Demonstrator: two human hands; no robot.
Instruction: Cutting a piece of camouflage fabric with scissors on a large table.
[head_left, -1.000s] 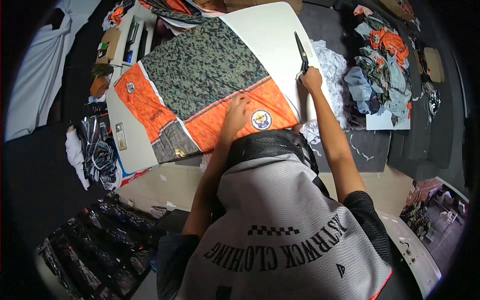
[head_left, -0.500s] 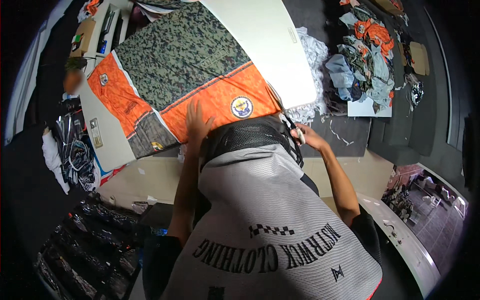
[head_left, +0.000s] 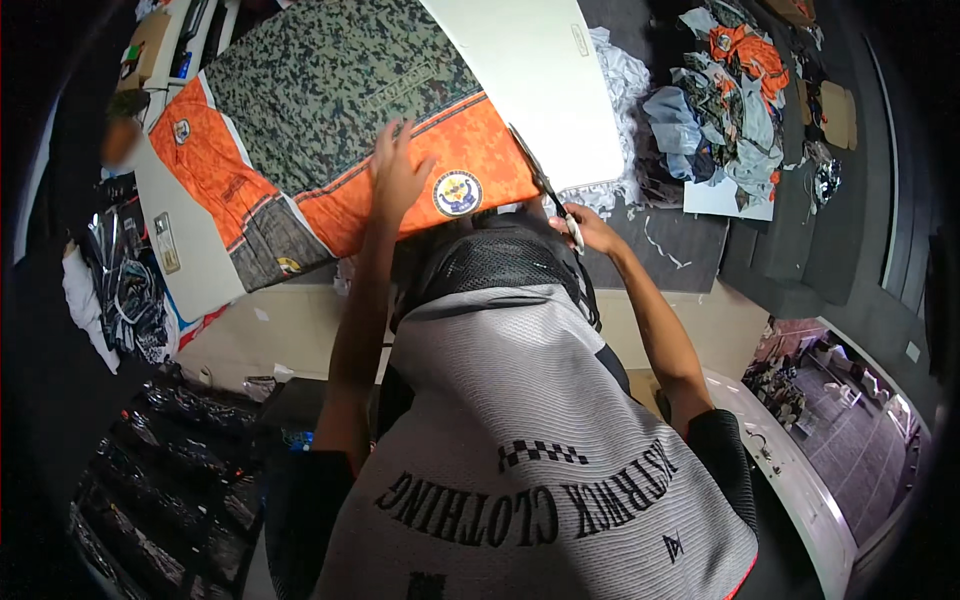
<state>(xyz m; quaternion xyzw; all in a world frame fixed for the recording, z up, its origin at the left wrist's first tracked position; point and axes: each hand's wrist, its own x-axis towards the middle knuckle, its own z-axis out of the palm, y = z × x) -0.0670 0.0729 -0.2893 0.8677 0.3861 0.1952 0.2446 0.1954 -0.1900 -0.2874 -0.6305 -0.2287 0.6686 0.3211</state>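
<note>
A large piece of fabric [head_left: 340, 95], green camouflage with an orange band along its near side, lies spread over a white table [head_left: 560, 90]. A round emblem [head_left: 457, 194] sits on the orange part. My left hand [head_left: 398, 180] rests on this fabric with its fingers stretched out, across the dark stripe between orange and green. In my right hand [head_left: 597, 229] is a pair of scissors [head_left: 572, 232] with pale handles. Their dark blades point away from me along the right edge of the orange band; whether they are apart is hard to make out.
To the left, an orange and grey piece [head_left: 205, 170] adjoins the camouflage. Crumpled white material [head_left: 615, 80] hangs past the table's right edge. A heap of mixed cloth [head_left: 730, 110] lies farther right. Dark plastic-wrapped packages [head_left: 175, 470] stand at lower left.
My left hand has slid farther up over the fabric. The scissors in my right hand have come forward to the fabric's right edge. The whole view has shifted slightly.
</note>
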